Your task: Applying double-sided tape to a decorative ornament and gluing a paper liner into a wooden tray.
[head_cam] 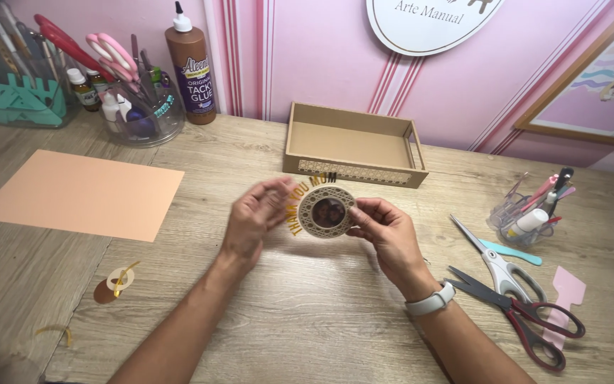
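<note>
While the right hand [385,231] pinches the round woven-pattern frame [327,211] by its edge, thumb in front and fingers behind, the piece stands lifted off the wooden table [307,313], facing the camera so its dark centre can be seen. The left hand [256,217] comes in from the other side, fingers loosely spread and curled, touching the arc of gold cut-out letters [301,206] that hugs the frame's left rim, apparently steadying it. Just behind sits a shallow cardboard tray [353,142]. Two pairs of scissors [513,291] lie to the right within reach, a peach paper sheet [83,193] to the left, and a brown glue bottle [190,67] stands at the back.
</note>
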